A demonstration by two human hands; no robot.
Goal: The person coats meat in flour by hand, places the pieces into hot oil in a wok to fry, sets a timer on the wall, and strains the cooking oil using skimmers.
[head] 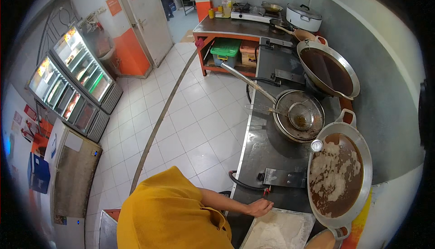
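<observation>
My left hand (261, 208) rests at the far corner of a shallow tray of white flour (277, 230), its fingers loosely curled. Whether it grips the tray's rim, I cannot tell. My right hand is out of view. A yellow garment (170, 211) covers my body and upper arm. Just beyond the tray stands a large two-handled metal wok (312, 187) of brown oil with pale foam (331, 170) on top. A dial thermometer (316, 145) sits at its rim. Partly hidden below the wok, another round vessel (324, 240) shows at the bottom edge.
Along the dark metal counter (258, 140) lie a long-handled strainer (249, 84) with a smaller wire strainer (300, 116) on a pan, and a second oil wok (328, 67). A hose (246, 181) loops over the counter's edge. Glass-door fridges (81, 65) and a chest freezer (76, 177) stand left. A person (164, 0) is far off.
</observation>
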